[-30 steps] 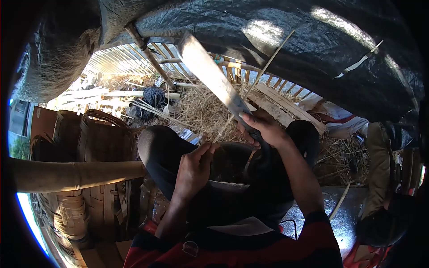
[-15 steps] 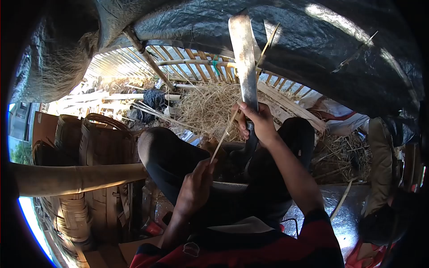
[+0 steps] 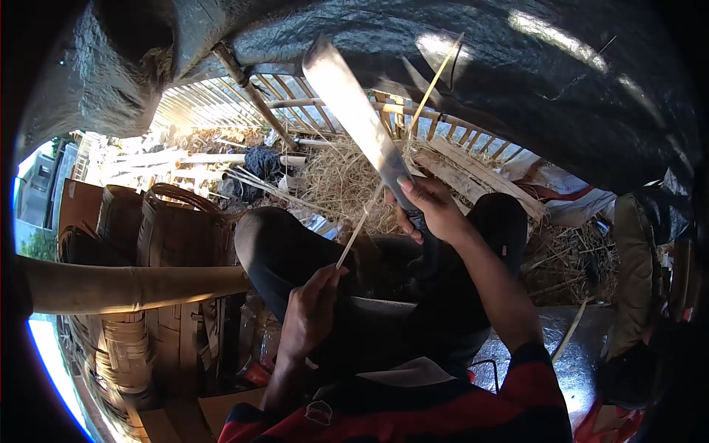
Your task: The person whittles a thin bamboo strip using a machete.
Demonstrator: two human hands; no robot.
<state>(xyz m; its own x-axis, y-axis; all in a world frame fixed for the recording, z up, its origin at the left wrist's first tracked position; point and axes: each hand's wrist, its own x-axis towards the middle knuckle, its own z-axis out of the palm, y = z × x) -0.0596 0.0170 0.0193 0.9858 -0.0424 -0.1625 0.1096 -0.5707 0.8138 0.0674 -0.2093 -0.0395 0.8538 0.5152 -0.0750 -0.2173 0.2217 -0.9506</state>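
Note:
My right hand (image 3: 432,207) is wrapped round the dark handle of a machete (image 3: 354,107), its broad blade pointing up and to the left. The thumb lies along the base of the blade. Lower down, my left hand (image 3: 309,310) pinches the near end of a thin bamboo strip (image 3: 353,236). From there the strip runs up to the right, passes behind the blade close to my right fingers, and its far end sticks out beyond. Whether the blade's edge touches the strip, I cannot tell. Both hands are above my bent legs.
A thick bamboo pole (image 3: 133,288) juts in from the left, in front of woven bamboo baskets (image 3: 177,229). Shavings (image 3: 340,177) are heaped beyond my knees, before a slatted bamboo fence (image 3: 295,96). Dark plastic sheeting (image 3: 517,88) hangs overhead.
The machete has swung from nearly upright to leaning left. My left hand has moved slightly down and left with the strip, while my right hand has shifted slightly right and down.

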